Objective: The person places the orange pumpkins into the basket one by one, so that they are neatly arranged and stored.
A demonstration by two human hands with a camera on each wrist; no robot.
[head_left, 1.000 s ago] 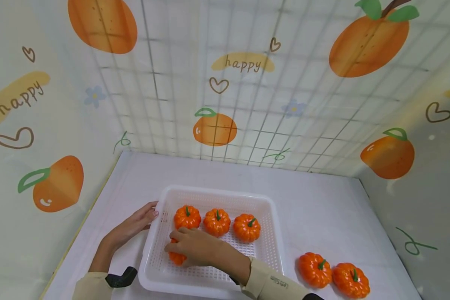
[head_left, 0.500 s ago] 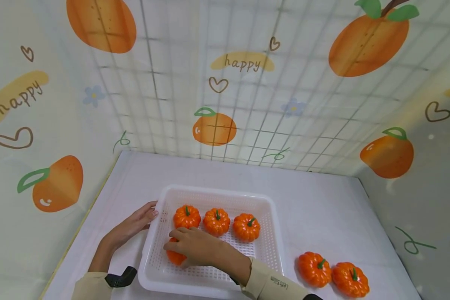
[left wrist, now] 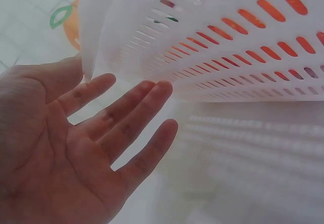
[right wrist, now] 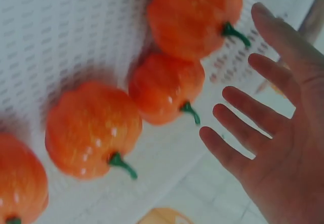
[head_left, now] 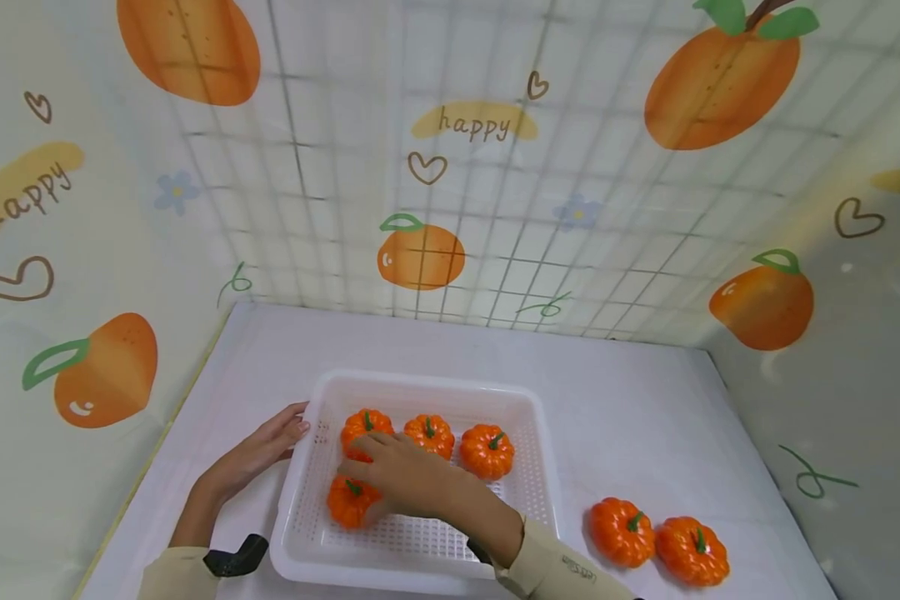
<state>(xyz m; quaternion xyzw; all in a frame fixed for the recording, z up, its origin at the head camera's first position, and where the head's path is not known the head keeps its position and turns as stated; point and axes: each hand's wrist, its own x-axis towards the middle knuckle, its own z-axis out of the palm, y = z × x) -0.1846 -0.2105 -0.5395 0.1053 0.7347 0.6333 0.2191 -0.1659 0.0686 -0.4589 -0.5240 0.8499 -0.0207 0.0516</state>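
Observation:
A white plastic basket [head_left: 435,385] with slotted walls holds several small orange pumpkins with green stems. Three make up a back row: a left pumpkin [head_left: 362,423], a middle pumpkin [head_left: 431,432] and a right pumpkin [head_left: 487,454]. Just above the front-left pumpkin [head_left: 348,504] is my right hand [head_left: 414,477], which partly covers the back row. In the right wrist view its fingers spread straight, apart from the nearest pumpkin [right wrist: 195,21]. My left hand [head_left: 268,442] rests against the basket's left side. The left wrist view shows its thumb at the rim, fingers [left wrist: 136,125] extended beside the wall.
To the right of the basket, two more pumpkins lie side by side on the white table [head_left: 615,392], a nearer-basket pumpkin [head_left: 621,533] and an outer pumpkin [head_left: 692,552]. Fruit-printed curtain walls [head_left: 495,200] stand around the back and sides.
My right hand has let go of the front-left pumpkin and lifted slightly away, up and to the right. That pumpkin stays in the basket. The left hand keeps its place; the head view shifts slightly.

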